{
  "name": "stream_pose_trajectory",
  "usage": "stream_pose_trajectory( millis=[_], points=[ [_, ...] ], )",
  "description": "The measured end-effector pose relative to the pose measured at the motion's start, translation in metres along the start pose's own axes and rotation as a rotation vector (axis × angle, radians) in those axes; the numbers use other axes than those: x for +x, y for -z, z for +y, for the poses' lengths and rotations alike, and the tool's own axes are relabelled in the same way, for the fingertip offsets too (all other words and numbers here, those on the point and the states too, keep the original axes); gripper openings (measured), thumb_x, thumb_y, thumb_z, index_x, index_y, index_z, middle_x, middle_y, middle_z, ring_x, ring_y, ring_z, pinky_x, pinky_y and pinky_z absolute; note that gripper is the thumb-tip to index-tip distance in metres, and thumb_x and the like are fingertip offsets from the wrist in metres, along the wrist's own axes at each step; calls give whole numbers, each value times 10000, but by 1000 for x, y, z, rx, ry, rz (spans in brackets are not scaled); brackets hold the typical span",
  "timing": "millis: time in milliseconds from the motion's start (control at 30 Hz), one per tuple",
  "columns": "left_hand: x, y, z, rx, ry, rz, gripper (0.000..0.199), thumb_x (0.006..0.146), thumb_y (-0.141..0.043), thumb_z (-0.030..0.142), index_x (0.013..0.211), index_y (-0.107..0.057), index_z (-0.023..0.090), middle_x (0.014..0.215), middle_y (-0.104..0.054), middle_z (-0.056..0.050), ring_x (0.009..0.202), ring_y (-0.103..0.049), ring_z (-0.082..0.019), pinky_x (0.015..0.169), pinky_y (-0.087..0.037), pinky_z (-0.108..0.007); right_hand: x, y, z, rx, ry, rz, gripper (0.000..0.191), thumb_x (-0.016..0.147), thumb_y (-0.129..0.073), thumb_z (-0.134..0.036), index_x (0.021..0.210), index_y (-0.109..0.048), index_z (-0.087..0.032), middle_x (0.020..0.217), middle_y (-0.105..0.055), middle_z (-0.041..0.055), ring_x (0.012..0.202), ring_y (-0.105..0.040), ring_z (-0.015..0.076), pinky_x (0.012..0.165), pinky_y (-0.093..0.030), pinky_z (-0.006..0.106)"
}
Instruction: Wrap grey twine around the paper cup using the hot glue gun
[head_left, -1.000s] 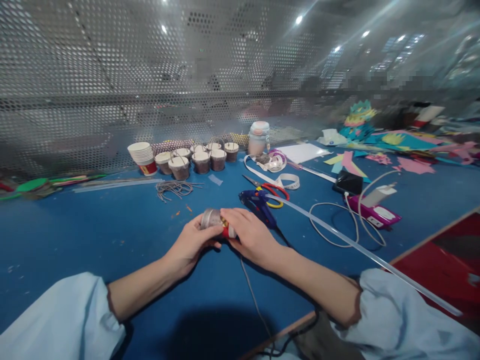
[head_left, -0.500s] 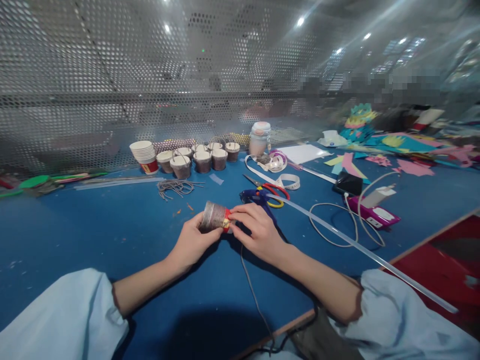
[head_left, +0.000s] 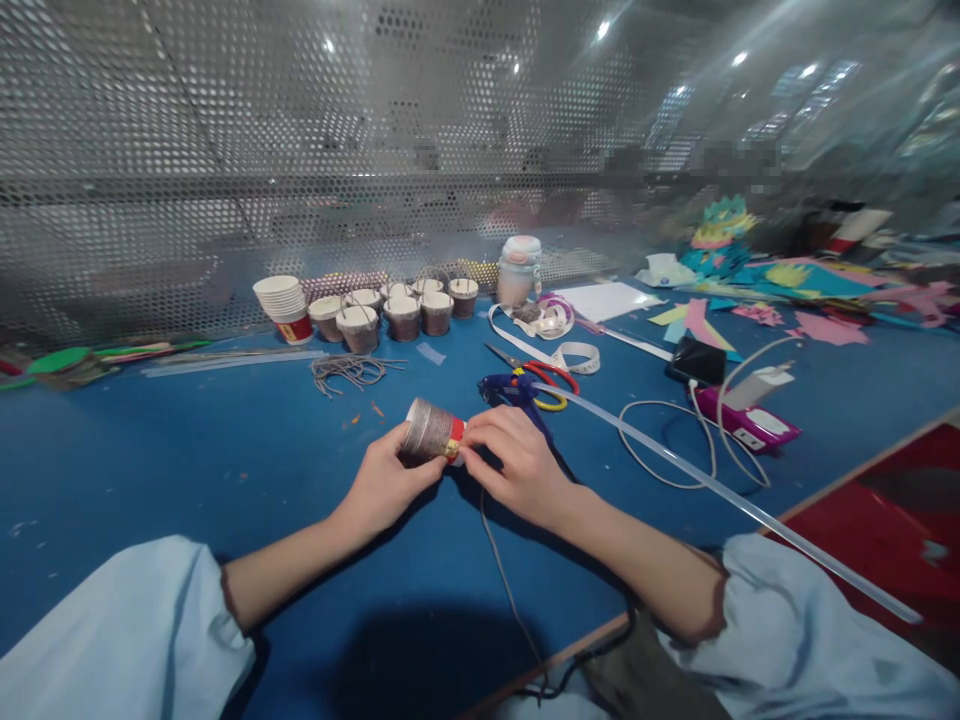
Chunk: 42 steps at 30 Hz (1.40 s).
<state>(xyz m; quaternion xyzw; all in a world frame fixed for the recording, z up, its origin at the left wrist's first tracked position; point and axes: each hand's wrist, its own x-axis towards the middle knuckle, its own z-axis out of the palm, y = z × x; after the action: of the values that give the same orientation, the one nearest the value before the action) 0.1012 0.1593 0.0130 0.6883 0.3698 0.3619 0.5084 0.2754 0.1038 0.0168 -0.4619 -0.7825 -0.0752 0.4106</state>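
A paper cup [head_left: 430,428] lies on its side above the table, wound with grey-brown cord over most of its length. A red and yellow printed band shows bare at its narrow right end. My left hand [head_left: 390,472] is closed round the wide end, thumb below. My right hand [head_left: 514,455] pinches at the cup's red end, where the cord meets it; the fingertips partly hide the spot. From under that hand the loose cord [head_left: 495,555] trails down to the table's front edge. Just beyond my right hand lie a blue glue gun [head_left: 506,388] and scissors [head_left: 551,383].
Several cord-wrapped cups [head_left: 358,328] with handles stand at the back beside a cup stack [head_left: 283,308]. A cord bundle [head_left: 349,372] lies nearer. A long clear glue stick [head_left: 675,460] juts from the glue gun towards my right sleeve. A tape measure [head_left: 577,357], a purple power strip [head_left: 750,420] and paper scraps lie right.
The cup has turned slightly in my hands, and more of its red band shows. My right fingers have shifted a little along its end. The view has tilted slightly.
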Motion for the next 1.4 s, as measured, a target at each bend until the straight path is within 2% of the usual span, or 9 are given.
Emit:
stream_pose_trajectory(
  millis=[267, 400, 600, 833, 1000, 1100, 1200, 1300, 1400],
  points=[
    [2, 0, -3, -38, 9, 20, 367, 663, -701, 206, 1014, -646, 113, 940, -710, -63, 857, -647, -202, 844, -495, -329, -1, 0, -4, 46, 162, -46, 115, 896, -521, -152, 815, -603, -151, 806, -666, 71, 759, -582, 165, 733, -436, 333],
    [2, 0, -6, -49, -21, 20, 355, 669, -695, 196, 1014, -651, 127, 957, -706, -57, 880, -642, -204, 849, -490, -324, -1, -1, -4, 35, 183, -49, 117, 902, -520, -147, 823, -606, -148, 815, -662, 72, 758, -579, 159, 743, -443, 327],
    [2, 0, -5, -69, 37, 73, 316, 666, -721, 222, 962, -666, 124, 896, -699, -39, 815, -629, -179, 789, -487, -291, -2, -5, -6, 40, 204, -63, 128, 915, -510, -158, 834, -611, -161, 813, -663, 62, 751, -582, 153, 741, -450, 317],
    [8, 1, -11, -324, 119, 107, 313, 632, -772, 195, 920, -665, 132, 809, -703, 3, 734, -608, -117, 729, -472, -232, -4, -5, -7, 59, 258, -147, 130, 920, -500, -165, 862, -613, -138, 839, -675, 81, 753, -589, 154, 713, -460, 312],
    [22, 6, -18, -556, 165, 160, 340, 570, -810, 185, 864, -659, 106, 733, -692, -6, 657, -598, -112, 621, -473, -230, -1, 15, -6, 36, 374, -159, 102, 912, -521, -170, 906, -613, -127, 858, -682, 97, 763, -606, 155, 687, -480, 293],
    [29, 9, -19, -589, 163, 201, 374, 533, -821, 166, 866, -662, 105, 761, -701, -21, 677, -621, -129, 592, -476, -233, -7, 37, 0, -32, 302, -142, 107, 914, -511, -171, 907, -615, -145, 861, -686, 98, 763, -612, 156, 690, -481, 294],
    [30, 11, -19, -580, 171, 204, 368, 531, -817, 162, 864, -667, 110, 777, -700, -25, 678, -624, -132, 587, -485, -241, -24, 57, 14, -120, 167, -183, 130, 917, -510, -186, 842, -614, -166, 789, -679, 72, 711, -605, 152, 673, -463, 292],
    [30, 11, -20, -544, 162, 186, 352, 547, -808, 164, 867, -671, 113, 775, -697, -27, 673, -620, -130, 587, -489, -243, -40, 70, 36, -229, -72, -200, 226, 933, -495, -269, 755, -604, -182, 706, -652, 50, 633, -581, 152, 642, -442, 294],
    [30, 12, -21, -493, 144, 172, 370, 563, -800, 168, 905, -670, 113, 784, -694, -30, 675, -618, -131, 584, -489, -243, -43, 75, 61, -300, -333, -250, 276, 917, -492, -405, 793, -624, -196, 770, -668, 61, 708, -622, 200, 674, -461, 320]
  ],
)
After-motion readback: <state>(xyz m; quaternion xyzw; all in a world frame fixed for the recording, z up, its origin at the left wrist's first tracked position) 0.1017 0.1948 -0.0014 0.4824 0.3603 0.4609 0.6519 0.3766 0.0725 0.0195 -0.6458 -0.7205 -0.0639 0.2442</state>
